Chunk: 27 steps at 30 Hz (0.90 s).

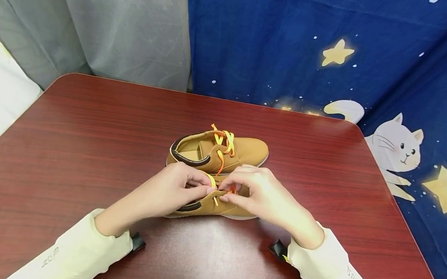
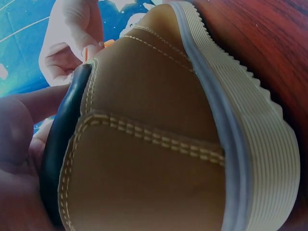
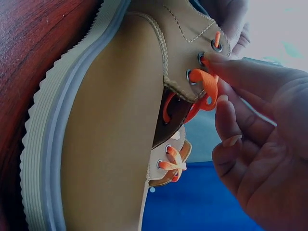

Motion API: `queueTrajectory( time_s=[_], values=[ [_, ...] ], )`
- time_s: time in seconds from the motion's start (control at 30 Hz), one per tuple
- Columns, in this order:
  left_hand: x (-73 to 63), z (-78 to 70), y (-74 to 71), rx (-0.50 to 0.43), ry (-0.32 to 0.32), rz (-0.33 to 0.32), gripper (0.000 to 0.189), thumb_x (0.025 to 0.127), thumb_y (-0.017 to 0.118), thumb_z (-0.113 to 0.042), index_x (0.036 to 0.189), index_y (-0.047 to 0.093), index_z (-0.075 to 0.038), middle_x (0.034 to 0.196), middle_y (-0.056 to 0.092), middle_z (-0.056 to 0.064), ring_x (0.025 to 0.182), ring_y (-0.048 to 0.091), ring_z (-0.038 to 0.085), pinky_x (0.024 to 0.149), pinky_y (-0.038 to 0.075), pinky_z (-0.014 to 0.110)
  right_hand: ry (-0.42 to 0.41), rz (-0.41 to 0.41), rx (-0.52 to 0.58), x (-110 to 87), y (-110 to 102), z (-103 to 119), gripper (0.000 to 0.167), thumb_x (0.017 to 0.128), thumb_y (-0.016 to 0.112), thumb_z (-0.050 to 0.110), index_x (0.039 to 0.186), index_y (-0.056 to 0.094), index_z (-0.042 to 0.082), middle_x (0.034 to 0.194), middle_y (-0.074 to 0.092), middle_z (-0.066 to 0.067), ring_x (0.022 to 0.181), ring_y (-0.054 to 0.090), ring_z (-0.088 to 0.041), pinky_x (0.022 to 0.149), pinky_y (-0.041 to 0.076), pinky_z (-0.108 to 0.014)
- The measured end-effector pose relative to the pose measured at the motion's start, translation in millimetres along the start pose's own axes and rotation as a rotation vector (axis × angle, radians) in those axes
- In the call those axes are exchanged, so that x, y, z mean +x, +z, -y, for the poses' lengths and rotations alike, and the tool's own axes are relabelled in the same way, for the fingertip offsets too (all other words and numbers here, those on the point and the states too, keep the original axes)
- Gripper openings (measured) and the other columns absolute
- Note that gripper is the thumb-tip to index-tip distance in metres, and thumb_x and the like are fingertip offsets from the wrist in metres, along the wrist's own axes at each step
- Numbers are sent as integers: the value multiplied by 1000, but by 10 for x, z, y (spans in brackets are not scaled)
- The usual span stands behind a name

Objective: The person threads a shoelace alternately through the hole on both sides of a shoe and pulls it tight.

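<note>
Two tan lace-up shoes lie side by side with toes to the right in the head view. My hands are at the near shoe (image 2: pixel 144 110); the far shoe (image 1: pixel 251 151) sits behind it. My left hand (image 1: pixel 175 185) pinches at the eyelet edge, where a yellow-orange shoelace (image 1: pixel 213 181) runs by its fingertips, partly hidden. A short lace tip (image 1: pixel 215 201) pokes out of an eyelet beside it. My right hand (image 3: pixel 260 125) pinches the orange lace at the eyelet flap, its thumb over an eyelet. Below the thumb, a lace loop (image 3: pixel 210 89) shows.
Both shoes stand on a reddish-brown wooden table (image 1: pixel 94 149). The far shoe has crossed yellow-orange laces (image 1: pixel 229 142). Behind the table hang a grey curtain (image 1: pixel 134 33) and a blue curtain (image 1: pixel 258 48) with stars and a white cat.
</note>
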<state>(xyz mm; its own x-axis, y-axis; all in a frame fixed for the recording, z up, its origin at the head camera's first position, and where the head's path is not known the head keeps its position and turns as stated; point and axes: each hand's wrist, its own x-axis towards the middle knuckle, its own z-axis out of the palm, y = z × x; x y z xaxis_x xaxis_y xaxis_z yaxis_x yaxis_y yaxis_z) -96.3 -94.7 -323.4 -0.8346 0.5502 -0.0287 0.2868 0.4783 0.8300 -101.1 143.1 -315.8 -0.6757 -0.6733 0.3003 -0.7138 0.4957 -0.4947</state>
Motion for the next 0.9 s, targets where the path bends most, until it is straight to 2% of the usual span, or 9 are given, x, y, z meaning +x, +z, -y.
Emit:
queueTrajectory(
  time_s=[0.13,0.2,0.3,0.4,0.57,0.8,0.9],
  values=[
    [0,14,-7,13,15,26,24,101,59,-24,79,69,-24,60,46,-14,55,38,0,52,31,20,78,-40,-25,-38,-32,89,17,79,87,17,89,73,18,78,62,9,70,55,-1,62,48,-18],
    [-5,14,-10,4,10,35,26,102,58,-29,78,67,-26,58,39,-12,53,32,1,50,27,21,136,-12,-40,-58,-60,153,15,80,86,22,85,71,22,71,57,13,64,51,1,58,44,-17],
    [-12,17,-16,-3,-1,51,22,101,60,-33,82,70,-29,60,43,-13,54,34,1,50,28,21,186,62,-81,-73,-62,236,12,85,81,32,81,71,27,64,55,19,57,47,5,54,42,-17],
    [-14,27,-29,3,14,60,14,99,63,-32,90,73,-30,66,52,-14,56,38,1,52,32,20,194,111,-146,-59,-7,293,17,90,75,41,77,72,30,60,56,22,56,46,5,54,40,-17],
    [-16,32,-41,19,60,61,14,99,64,-29,88,74,-28,68,53,-14,58,40,1,53,33,20,168,77,-241,-26,113,327,26,91,73,39,66,70,30,53,48,19,56,42,1,53,33,-17],
    [-35,17,-36,108,113,71,15,99,64,-26,88,74,-30,74,60,-17,62,47,-1,59,41,19,189,93,-180,-29,172,334,37,93,70,28,58,59,25,48,39,17,51,34,5,48,27,-15],
    [-71,-13,-43,173,139,36,12,97,68,-24,89,75,-29,76,64,-19,61,48,-3,59,44,19,202,99,-166,-32,181,352,38,93,69,26,57,58,25,47,38,17,51,34,5,47,27,-15]
  ],
)
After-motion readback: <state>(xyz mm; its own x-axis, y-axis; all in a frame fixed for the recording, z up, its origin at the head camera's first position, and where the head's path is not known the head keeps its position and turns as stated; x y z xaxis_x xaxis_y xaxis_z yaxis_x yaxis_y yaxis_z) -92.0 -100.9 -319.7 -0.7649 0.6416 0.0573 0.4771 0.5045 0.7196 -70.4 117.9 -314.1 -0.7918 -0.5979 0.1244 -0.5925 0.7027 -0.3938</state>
